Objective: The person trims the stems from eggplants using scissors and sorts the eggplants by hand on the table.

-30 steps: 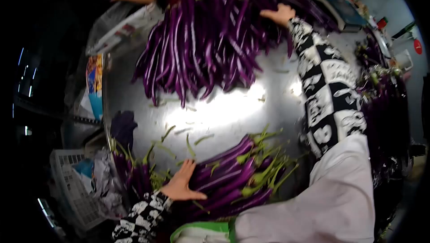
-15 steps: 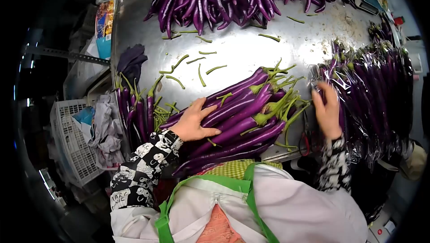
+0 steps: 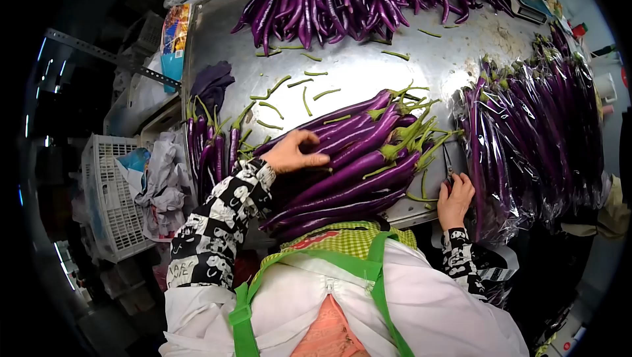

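Long purple eggplants (image 3: 355,171) lie in a pile at the table's near edge, their green stems pointing right. Over the left part of this pile is my left hand (image 3: 293,152), its thumb held apart from its curved fingers and nothing visibly in its grip. To the right of the stems, my right hand (image 3: 455,203) has its fingers closed round the handles of a pair of scissors (image 3: 448,159). The blades point away from me on the metal; the handles are mostly hidden by the hand.
Eggplants in clear plastic bags (image 3: 526,146) stand close on the right. A large heap of eggplants (image 3: 329,1) covers the far side of the metal table (image 3: 230,48). Cut stems (image 3: 306,102) lie scattered mid-table. Left are more eggplants (image 3: 209,153), a dark cloth (image 3: 212,82) and a white basket (image 3: 112,192).
My right hand has come down from beside the bagged eggplants onto the scissors' handles and closed there. My left hand has lifted slightly off the eggplants, its fingers more curled.
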{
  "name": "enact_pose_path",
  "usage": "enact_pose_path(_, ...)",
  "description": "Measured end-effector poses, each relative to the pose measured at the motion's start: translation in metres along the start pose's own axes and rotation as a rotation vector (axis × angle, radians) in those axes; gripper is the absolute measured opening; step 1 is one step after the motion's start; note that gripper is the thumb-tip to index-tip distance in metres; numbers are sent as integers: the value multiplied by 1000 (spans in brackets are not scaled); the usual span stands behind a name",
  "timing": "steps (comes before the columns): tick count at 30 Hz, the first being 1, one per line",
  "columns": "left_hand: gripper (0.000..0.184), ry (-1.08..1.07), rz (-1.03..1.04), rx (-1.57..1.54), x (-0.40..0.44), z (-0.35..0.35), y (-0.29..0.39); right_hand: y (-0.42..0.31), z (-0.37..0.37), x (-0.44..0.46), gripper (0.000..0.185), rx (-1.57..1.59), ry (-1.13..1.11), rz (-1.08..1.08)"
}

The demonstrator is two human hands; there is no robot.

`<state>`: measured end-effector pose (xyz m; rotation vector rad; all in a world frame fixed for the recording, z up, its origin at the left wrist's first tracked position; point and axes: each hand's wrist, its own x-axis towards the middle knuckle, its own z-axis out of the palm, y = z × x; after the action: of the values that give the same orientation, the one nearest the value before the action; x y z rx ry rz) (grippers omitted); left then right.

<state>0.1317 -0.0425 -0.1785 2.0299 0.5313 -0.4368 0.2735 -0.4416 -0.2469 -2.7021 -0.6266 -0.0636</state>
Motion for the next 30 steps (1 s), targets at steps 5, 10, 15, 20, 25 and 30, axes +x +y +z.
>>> enact_pose_path(5, 65, -30, -128, -142, 29, -1, -28, -2, -5, -17, 34, -54, -57, 92)
enact_pose_path(10, 86, -208, -191, -55, 41, -5, -30, 6, -3, -20, 37, -88, -67, 92)
enact_pose_path(15, 95, -460, -210, -194, 43, -15, -16, 17, -6, -10, 36, -24, -168, 28)
enact_pose_path(20, 92, -314, -102, -229, 47, 1, -36, 12, -6, -7, 35, 18, -180, 40)
enact_pose_path(25, 73, -364, -175, -119, 50, 3, -12, 7, -10, -5, 36, 29, -232, 94)
enact_pose_path(30, 69, -234, -67, 51, 34, -20, 18, 10, -14, -1, 41, 122, -297, 122)
